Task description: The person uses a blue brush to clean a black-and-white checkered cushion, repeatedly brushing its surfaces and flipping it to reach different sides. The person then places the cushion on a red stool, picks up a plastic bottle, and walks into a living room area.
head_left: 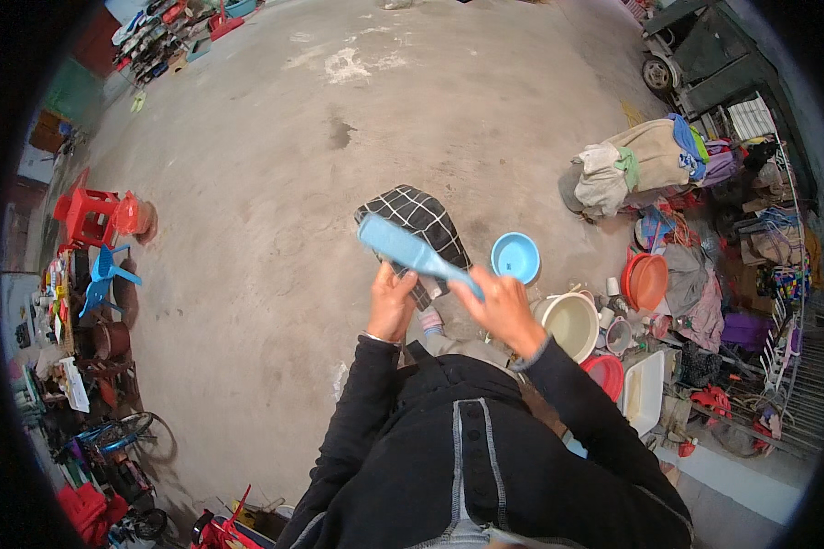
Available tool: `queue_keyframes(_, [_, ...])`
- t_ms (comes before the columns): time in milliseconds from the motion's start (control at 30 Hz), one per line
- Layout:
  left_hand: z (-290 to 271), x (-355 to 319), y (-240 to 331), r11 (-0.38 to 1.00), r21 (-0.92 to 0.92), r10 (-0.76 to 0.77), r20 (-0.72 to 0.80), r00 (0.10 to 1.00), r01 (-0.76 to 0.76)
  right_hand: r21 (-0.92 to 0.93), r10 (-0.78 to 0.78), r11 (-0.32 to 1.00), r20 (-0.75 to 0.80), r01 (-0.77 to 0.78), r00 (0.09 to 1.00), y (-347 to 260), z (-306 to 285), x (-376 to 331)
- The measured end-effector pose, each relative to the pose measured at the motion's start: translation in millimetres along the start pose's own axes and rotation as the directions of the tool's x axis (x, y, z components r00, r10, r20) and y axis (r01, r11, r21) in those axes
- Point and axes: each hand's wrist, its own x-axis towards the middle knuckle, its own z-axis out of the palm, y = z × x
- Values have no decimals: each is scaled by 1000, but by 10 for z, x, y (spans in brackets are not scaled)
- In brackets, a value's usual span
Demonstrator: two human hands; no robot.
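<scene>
Cannot see the underside of the light blue brush [395,242], turned away from view, nor tell whether bristles line it. Cannot follow the handle to its end: disappears inside the right hand [504,311], closed firmly around it. Cannot make out what the left hand [392,304] grips, if anything: curls its fingers just below the brush, beside the lower part of a dark checked cloth [426,212]. Hides a band of that cloth behind the brush, leaving its full shape and support unclear. Shows just a piece of a striped sock [431,320] between the hands, and loses most of the legs under the black jacket [421,457].

Holds the brush aloft in front of the body, over the cloth. Runs its long axis on a slant, from the handle at lower right to the broad, rounded head at upper left; points that head leftward and away from the wearer.

Rests a blue basin [515,258] on the floor [247,229] right of the brush, near a cream bucket [572,327]. Cuts off part of a red basin [602,373] behind the right sleeve. Fades to black around the rim, blurring the clutter there.
</scene>
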Motion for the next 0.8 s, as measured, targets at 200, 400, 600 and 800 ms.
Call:
queue_keyframes(200, [136, -89, 125, 996, -83, 29, -50, 998, -33, -82, 254, 961, -115, -264, 960, 616, -174, 270])
queue_keyframes(400, [85, -99, 223, 993, -118, 16, -57, 998, -22, 57, 132, 990, -109, -126, 985, 92, -92, -137])
queue_keyframes(600, [197, -158, 240, 979, -203, -11, -52, 999, 0, -170, 301, 936, -61, -307, 952, 750, -102, 71])
queue_keyframes(800, [159, -45, 227, 928, -372, -20, 15, 1000, 24, 89, 151, 985, -58, -145, 987, 38, -141, -207])
